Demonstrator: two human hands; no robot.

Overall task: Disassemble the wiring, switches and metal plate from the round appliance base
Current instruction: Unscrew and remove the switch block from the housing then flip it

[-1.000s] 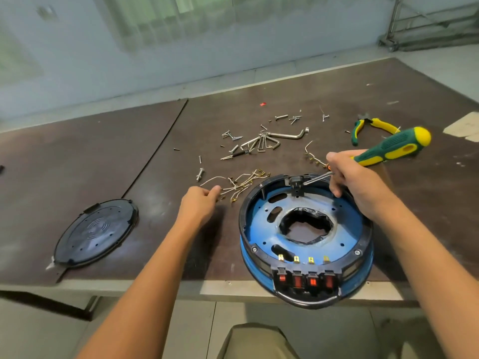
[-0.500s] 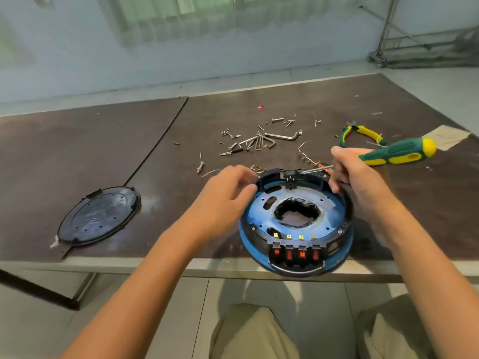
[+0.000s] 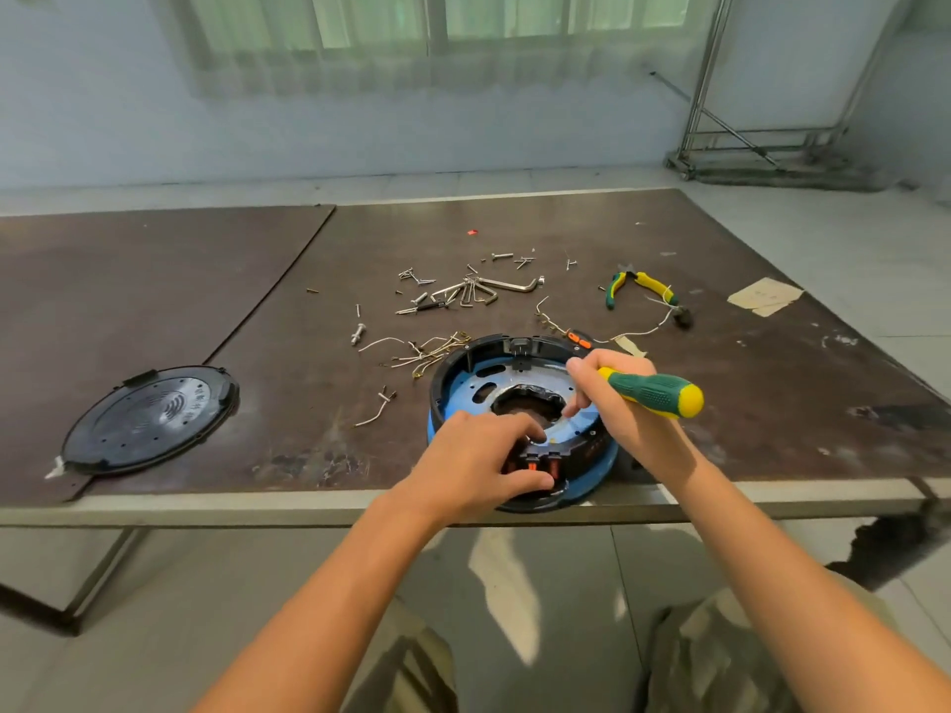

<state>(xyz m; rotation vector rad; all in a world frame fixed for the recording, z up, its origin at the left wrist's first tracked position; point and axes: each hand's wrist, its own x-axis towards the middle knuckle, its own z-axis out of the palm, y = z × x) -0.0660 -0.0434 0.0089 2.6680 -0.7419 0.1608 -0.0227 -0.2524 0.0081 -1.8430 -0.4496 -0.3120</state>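
Observation:
The round appliance base [image 3: 453, 373], black-rimmed with blue sides, sits at the table's near edge. Inside it lies a bluish metal plate [image 3: 496, 375] with a ragged central hole. Red rocker switches [image 3: 538, 463] sit in a black block at the base's near side. My left hand [image 3: 476, 463] grips that switch block, fingers over the top and thumb on the front. My right hand [image 3: 615, 403] holds a green and yellow screwdriver [image 3: 656, 393], its tip hidden behind my fingers over the plate. Removed wires [image 3: 427, 355] lie left of the base.
A black round cover [image 3: 149, 419] lies at the left near the table's edge. Loose screws and hex keys [image 3: 473, 290] are scattered behind the base. Green and yellow pliers [image 3: 640, 288] lie at the back right, with a wire and a paper scrap [image 3: 764, 295] nearby.
My left hand moved from the base's far left rim onto the switch block at the front. My right hand brought the screwdriver from the back rim down over the plate.

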